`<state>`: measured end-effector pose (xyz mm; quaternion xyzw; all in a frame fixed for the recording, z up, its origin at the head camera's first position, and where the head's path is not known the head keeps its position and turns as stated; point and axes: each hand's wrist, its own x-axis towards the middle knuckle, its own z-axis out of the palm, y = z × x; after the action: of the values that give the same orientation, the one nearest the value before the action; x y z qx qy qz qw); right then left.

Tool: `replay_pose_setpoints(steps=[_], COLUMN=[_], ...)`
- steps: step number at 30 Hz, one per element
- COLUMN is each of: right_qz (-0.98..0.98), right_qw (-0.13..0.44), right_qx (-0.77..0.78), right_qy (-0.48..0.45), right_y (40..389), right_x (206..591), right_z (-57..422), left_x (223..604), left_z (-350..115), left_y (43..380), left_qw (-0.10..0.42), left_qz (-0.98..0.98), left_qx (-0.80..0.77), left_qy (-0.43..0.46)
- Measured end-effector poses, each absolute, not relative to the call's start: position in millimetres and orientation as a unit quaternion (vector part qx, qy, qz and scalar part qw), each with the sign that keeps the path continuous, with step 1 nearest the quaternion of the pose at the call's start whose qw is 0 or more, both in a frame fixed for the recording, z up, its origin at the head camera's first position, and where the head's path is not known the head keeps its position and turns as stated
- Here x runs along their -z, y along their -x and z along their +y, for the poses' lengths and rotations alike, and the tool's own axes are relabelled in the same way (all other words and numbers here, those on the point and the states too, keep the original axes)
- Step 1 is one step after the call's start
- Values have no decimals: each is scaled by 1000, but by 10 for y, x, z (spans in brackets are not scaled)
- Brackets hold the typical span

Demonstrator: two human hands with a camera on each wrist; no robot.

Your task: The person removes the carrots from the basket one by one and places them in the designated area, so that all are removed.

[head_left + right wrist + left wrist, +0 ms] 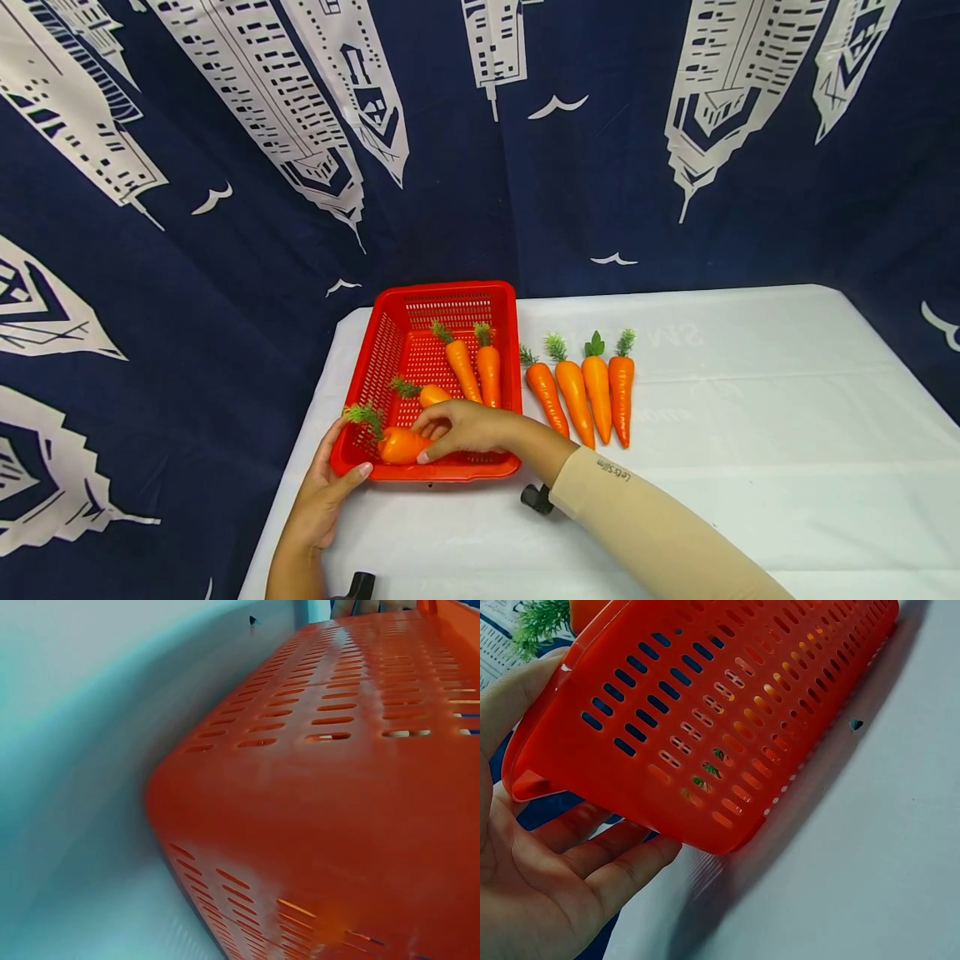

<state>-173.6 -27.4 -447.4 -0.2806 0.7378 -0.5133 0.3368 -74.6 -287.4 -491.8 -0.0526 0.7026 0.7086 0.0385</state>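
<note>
Both hands are at the red perforated basket [450,473]: the left hand [326,500] grips its near left corner, thumb over the rim and fingers beneath it, while the right hand [465,429] pinches an orange toy carrot [401,446] low inside, along the near wall. Its feathery green top [365,417] spills over the left rim (quite close to the gripping fingers, from where I stand). To set that carrot neatly, I'd say, the pinch should stay light and the body low until it bears on the basket floor, the leaves tucked inside rather than caught on the edge; the left hand's hold on the corner ought to stop the basket from skidding. Three more carrots show in there: a slanting one [462,371] and an upright-lying one [489,375] side by side toward the right wall, and another [435,396], partly hidden behind the right hand, pointing its leaves left. Outside, just right of the basket, four carrots [576,400] lie in a row on the white tablecloth [750,458], leaves away from the person.
</note>
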Motion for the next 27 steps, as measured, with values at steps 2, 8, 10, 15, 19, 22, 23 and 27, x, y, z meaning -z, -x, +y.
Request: replay_pose_setpoints(steps=[2,8,10,15,19,22,23,27], right_qz=[742,750,751,748,745,744,745,747], right_qw=[330,305,298,281,268,263,261,251], right_qx=[509,512,517,532,543,547,547,550], right_qy=[285,286,283,280,280,279,278,276], right_y=[1731,1710,1712,1717,1707,1690,1683,1665], right_x=[4473,4453,4448,4434,4421,4401,4393,4370], right_z=[-268,-250,-248,-243,-233,-225,-223,-214], left_x=[4926,4941,4935,4923,4922,4922,4922,4922], left_z=[-2876,-2890,-2890,-2890,-2892,-2893,-2894,-2894], left_y=[751,775,777,776,773,772,772,773], left_qw=[40,48,50,50,50,50,50,50], left_qz=[704,708,708,708,708,709,708,707], left_qx=[-707,-703,-703,-702,-702,-702,-703,-704], left_qy=[52,49,51,53,51,49,48,44])
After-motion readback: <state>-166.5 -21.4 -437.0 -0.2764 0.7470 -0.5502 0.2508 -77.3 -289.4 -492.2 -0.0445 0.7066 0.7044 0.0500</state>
